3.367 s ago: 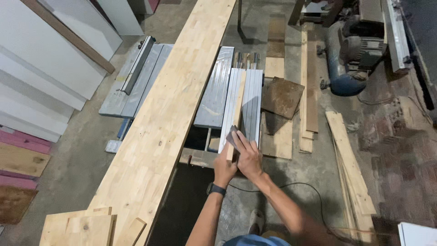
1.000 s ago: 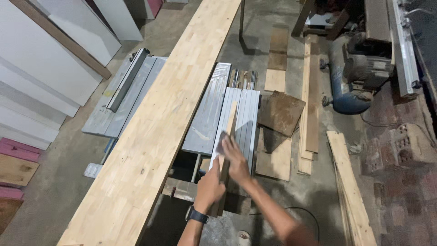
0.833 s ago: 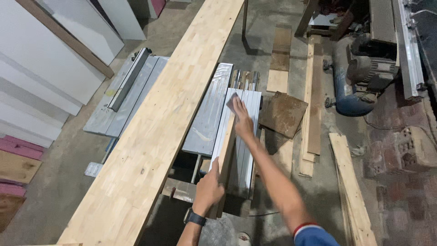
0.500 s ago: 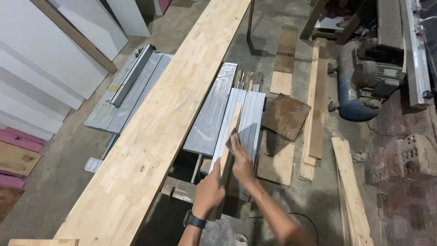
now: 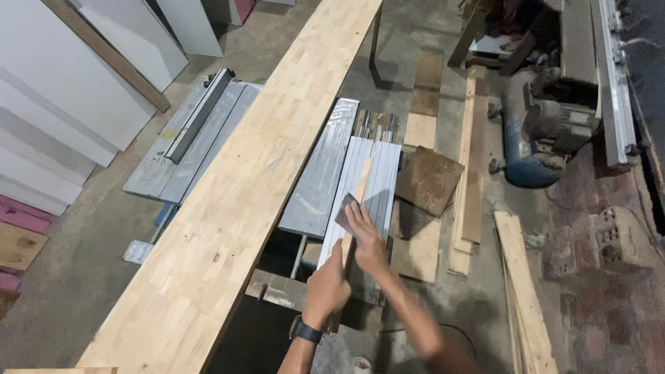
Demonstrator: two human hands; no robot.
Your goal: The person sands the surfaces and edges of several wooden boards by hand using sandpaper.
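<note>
1. A narrow wooden strip [image 5: 358,197] is being gripped at its near end by the left hand [image 5: 327,289].
2. A sandpaper piece [image 5: 344,211] is being pressed on by the right hand [image 5: 365,239], drawn back from 12 o'clock.
3. The strip is being steadied over grey metal panels [image 5: 374,173], 3 o'clock of the long desk [image 5: 242,187].

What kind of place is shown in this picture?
Most likely a woodworking shop. A long jointed wood board lies across the space, offcut planks lie on the concrete floor, and a blue motor-driven machine, perhaps a compressor, stands nearby.
</note>
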